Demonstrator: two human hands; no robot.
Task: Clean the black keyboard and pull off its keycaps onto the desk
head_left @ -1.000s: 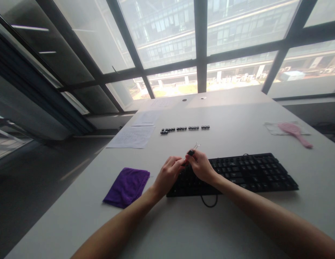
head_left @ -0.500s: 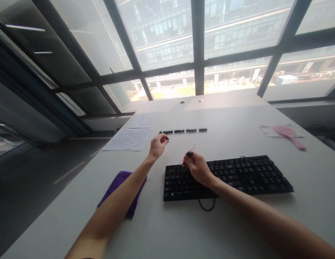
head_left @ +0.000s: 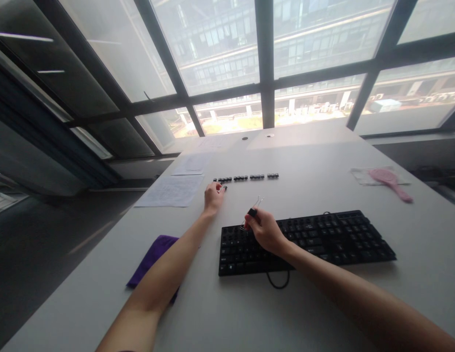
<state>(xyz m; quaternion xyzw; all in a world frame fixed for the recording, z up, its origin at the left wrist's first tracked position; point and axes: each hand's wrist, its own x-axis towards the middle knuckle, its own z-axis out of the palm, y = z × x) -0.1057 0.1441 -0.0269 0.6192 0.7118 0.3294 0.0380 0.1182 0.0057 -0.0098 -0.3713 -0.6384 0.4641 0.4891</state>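
My left hand (head_left: 214, 198) is closed at the near left end of a row of black keycaps (head_left: 256, 176). A small black keycap (head_left: 225, 188) is at its fingertips, just in front of the row; whether it touches the table I cannot tell. My right hand (head_left: 266, 229) grips a black binder clip (head_left: 252, 212) with silver wire handles, one end pointing up and the other down to the keys. Beneath that hand lies a black keyboard (head_left: 340, 242), its upper left keys partly hidden by the fingers.
On the white table (head_left: 308, 171), a folded purple cloth (head_left: 154, 259) lies partly under my left forearm. Printed papers (head_left: 170, 190) lie along the left edge. A pink hairbrush (head_left: 390, 183) rests at the right. The keyboard's cable (head_left: 278, 287) loops out at its front.
My left hand has turned and lowered slightly with the keycap beside the row. My right hand, with the binder clip, stays over the keyboard's upper left. The whole view has shifted a little.
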